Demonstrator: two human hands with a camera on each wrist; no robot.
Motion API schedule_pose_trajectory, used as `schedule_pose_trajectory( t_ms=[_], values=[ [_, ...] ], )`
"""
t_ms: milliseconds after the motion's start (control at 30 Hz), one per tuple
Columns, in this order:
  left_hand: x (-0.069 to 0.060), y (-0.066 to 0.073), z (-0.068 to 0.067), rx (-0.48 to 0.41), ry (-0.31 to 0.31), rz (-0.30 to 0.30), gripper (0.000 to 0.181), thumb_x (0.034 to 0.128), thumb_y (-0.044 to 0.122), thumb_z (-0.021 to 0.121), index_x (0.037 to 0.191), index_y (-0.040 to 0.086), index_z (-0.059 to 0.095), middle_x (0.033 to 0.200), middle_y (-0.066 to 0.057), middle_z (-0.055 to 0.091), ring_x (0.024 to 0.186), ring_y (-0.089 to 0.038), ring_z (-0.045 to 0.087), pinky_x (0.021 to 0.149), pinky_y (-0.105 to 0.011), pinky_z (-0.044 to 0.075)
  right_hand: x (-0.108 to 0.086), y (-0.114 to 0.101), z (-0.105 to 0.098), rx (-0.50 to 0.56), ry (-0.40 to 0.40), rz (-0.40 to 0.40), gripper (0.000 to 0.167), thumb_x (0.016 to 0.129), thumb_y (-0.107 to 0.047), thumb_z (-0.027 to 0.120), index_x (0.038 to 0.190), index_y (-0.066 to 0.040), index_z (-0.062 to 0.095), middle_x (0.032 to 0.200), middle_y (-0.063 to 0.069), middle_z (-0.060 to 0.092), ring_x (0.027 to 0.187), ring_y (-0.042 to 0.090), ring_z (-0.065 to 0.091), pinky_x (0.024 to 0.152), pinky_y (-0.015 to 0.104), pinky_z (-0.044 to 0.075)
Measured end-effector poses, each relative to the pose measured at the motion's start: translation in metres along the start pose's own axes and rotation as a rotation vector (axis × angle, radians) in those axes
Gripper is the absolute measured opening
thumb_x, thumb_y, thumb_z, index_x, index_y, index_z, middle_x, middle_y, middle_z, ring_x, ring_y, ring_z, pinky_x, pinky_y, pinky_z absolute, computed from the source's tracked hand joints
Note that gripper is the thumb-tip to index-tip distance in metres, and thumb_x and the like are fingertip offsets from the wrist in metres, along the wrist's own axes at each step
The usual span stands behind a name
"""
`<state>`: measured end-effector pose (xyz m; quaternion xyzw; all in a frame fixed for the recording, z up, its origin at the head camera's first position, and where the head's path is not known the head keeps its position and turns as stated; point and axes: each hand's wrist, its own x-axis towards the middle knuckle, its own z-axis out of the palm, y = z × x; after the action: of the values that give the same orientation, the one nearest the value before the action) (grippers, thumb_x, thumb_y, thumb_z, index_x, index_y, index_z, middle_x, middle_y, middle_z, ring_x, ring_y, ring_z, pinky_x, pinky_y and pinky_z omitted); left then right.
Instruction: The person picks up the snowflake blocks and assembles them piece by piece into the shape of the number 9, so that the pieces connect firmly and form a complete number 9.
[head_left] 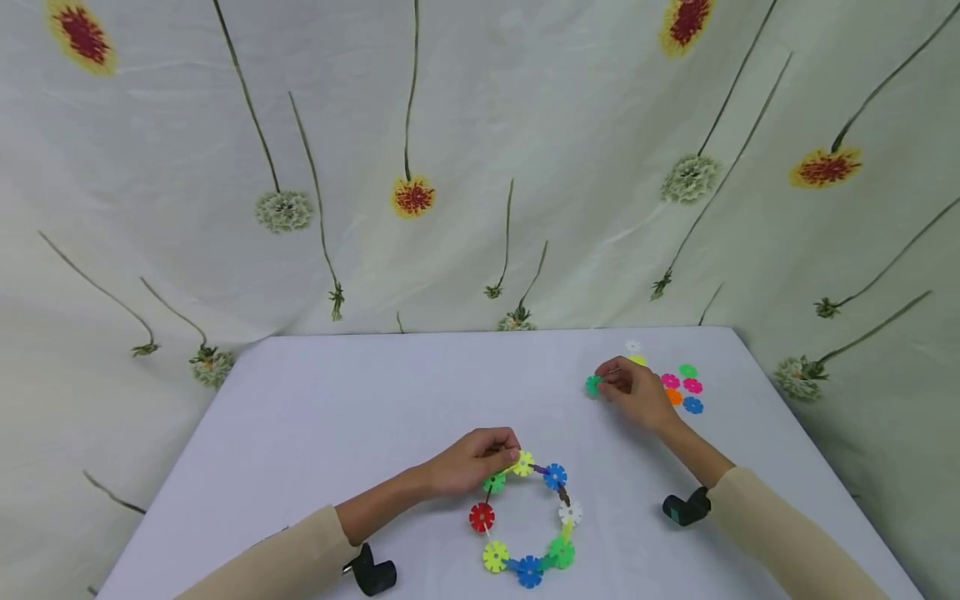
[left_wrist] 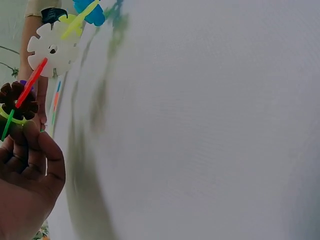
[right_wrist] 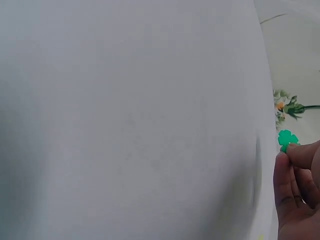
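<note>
My left hand [head_left: 474, 460] pinches the top of a ring made of linked, notched plastic flower discs, close to a yellow disc [head_left: 523, 463]. Around the ring are a red disc [head_left: 482, 517], a white disc [head_left: 571, 512], a blue disc [head_left: 529, 572] and several others, joined by discs set edge-on. In the left wrist view, a white disc [left_wrist: 52, 49] and a dark disc [left_wrist: 19, 102] of the ring appear above the fingers. Farther back, my right hand [head_left: 637, 396] pinches a single green flower disc [head_left: 593, 385] between thumb and fingers, apart from the ring.
Loose flower discs lie at the back right of the white table [head_left: 360, 400], among them a pink disc [head_left: 671, 381], an orange disc [head_left: 674, 397] and a blue disc [head_left: 693, 406]. A flower-printed cloth [head_left: 465, 100] hangs behind the table.
</note>
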<state>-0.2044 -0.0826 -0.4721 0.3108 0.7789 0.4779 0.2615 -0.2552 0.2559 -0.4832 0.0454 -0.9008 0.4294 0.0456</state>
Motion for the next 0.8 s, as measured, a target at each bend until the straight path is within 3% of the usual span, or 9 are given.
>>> schedule_pose_trajectory(
  t_ms=[100, 333, 567, 800],
  values=[
    [0.001, 0.000, 0.000, -0.002, 0.003, -0.009, 0.019, 0.1129, 0.022, 0.053, 0.115, 0.007, 0.066, 0.086, 0.001, 0.054, 0.078, -0.006, 0.051, 0.074, -0.020, 0.043, -0.010, -0.005, 0.003, 0.057, -0.036, -0.017, 0.019, 0.099, -0.012, 0.077, 0.117, -0.008, 0.072, 0.107, 0.013, 0.076, 0.093, 0.022, 0.070, 0.078, 0.015, 0.056],
    [0.002, -0.001, 0.000, -0.023, -0.006, -0.010, 0.020, 0.1131, 0.020, 0.053, 0.115, 0.005, 0.065, 0.086, 0.002, 0.053, 0.078, -0.006, 0.049, 0.074, -0.020, 0.042, -0.032, -0.023, 0.010, 0.105, -0.111, -0.086, 0.017, 0.098, -0.013, 0.078, 0.115, -0.013, 0.072, 0.103, 0.006, 0.075, 0.087, 0.014, 0.070, 0.078, 0.019, 0.059],
    [0.002, -0.003, 0.000, -0.023, -0.006, -0.017, 0.020, 0.1131, 0.021, 0.053, 0.115, 0.006, 0.065, 0.086, 0.002, 0.053, 0.079, -0.006, 0.050, 0.075, -0.020, 0.043, -0.051, -0.041, 0.017, 0.202, -0.246, -0.138, 0.012, 0.099, -0.013, 0.077, 0.110, -0.012, 0.072, 0.099, 0.007, 0.077, 0.084, 0.024, 0.075, 0.078, 0.023, 0.063],
    [0.001, -0.002, 0.001, -0.046, -0.014, -0.022, 0.020, 0.1133, 0.021, 0.053, 0.114, 0.006, 0.065, 0.086, 0.002, 0.053, 0.078, -0.006, 0.050, 0.075, -0.019, 0.043, -0.061, -0.054, 0.025, 0.275, -0.392, -0.199, 0.011, 0.099, -0.011, 0.076, 0.108, -0.010, 0.071, 0.101, 0.011, 0.078, 0.092, 0.028, 0.077, 0.084, 0.025, 0.064]
  ],
)
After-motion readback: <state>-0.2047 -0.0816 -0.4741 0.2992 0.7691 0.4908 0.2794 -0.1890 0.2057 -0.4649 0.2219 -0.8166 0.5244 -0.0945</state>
